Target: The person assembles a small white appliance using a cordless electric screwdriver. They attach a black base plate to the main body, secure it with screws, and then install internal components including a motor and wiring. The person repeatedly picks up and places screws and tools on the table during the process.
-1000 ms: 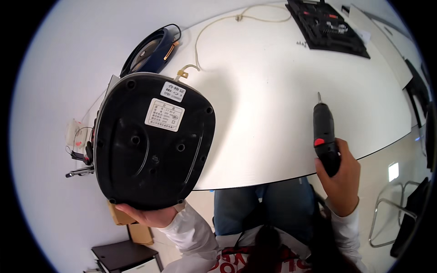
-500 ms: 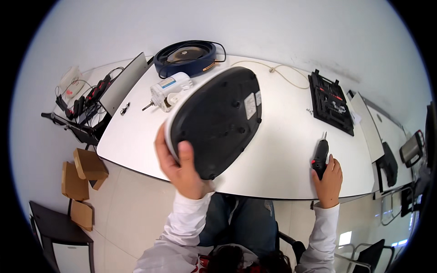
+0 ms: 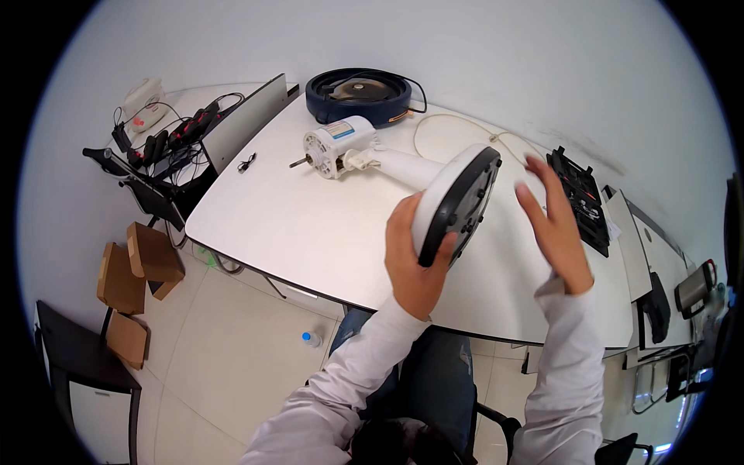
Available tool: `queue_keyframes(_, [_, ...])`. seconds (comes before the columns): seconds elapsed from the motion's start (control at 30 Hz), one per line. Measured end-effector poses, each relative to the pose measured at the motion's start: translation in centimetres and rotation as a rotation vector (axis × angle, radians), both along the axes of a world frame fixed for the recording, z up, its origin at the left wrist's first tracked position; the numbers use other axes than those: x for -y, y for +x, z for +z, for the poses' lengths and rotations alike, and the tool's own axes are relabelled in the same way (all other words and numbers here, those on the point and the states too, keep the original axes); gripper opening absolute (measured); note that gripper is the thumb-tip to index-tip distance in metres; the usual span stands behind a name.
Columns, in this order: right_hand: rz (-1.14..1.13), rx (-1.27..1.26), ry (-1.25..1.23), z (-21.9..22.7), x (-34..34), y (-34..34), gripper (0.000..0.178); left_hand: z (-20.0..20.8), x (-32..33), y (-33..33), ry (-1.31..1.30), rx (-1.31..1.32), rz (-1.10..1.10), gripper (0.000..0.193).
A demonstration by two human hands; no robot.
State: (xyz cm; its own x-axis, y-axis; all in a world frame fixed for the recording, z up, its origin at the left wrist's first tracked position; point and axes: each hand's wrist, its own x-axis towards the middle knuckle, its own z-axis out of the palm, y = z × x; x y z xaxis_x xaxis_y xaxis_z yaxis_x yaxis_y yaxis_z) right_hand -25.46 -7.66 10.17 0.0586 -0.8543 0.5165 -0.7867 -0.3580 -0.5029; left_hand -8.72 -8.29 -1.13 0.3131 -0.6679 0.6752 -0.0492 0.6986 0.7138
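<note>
A white table fan, stripped to its motor and stand, lies on its side on the white table (image 3: 287,225). Its motor (image 3: 345,139) with a bare metal shaft points left, and a white neck (image 3: 403,167) joins it to the base (image 3: 446,190). The base is tilted up, its black underside with rubber feet turned to the right. My left hand (image 3: 415,263) is closed on the base's near edge, thumb on the underside. Apart from it, my right hand (image 3: 562,236) is raised to the right, fingers spread and holding nothing. The electric screwdriver cannot be seen now.
A dark blue round appliance (image 3: 322,108) with a black cord stands at the back. Beside it runs a cream cord (image 3: 422,132). An open black tool case (image 3: 595,232) lies at the right, a short black cable (image 3: 246,163) at the left. A bottle (image 3: 311,339) stands on the floor.
My left hand has moved right and turned the fan base, so its underside now faces right. My right hand has let go of the electric screwdriver and risen towards the base. The view has shifted.
</note>
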Motion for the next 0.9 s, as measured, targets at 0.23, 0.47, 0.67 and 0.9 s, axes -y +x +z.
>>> queue_keyframes(0.23, [0.068, -0.451, 0.436, 5.3, 9.1, 6.7, 0.07, 0.2, 0.1, -1.4, -0.024, 0.018, 0.029, 0.051])
queue_keyframes(0.47, [0.171, -0.655, 1.159, 3.0, 20.7, 8.4, 0.095, 0.1, -0.5, -0.8, -0.037, -0.015, -0.027, 0.06])
queue_keyframes(0.67, [0.27, -0.687, 1.259, -2.0, 23.7, 13.1, 0.087, -1.0, 0.0, -0.2, -0.071, -0.013, -0.076, 0.061])
queue_keyframes(0.9, [0.299, -0.62, 0.813, -6.6, 24.3, 11.6, 0.072, -0.8, 0.7, -0.2, -0.117, -0.006, -0.115, 0.059])
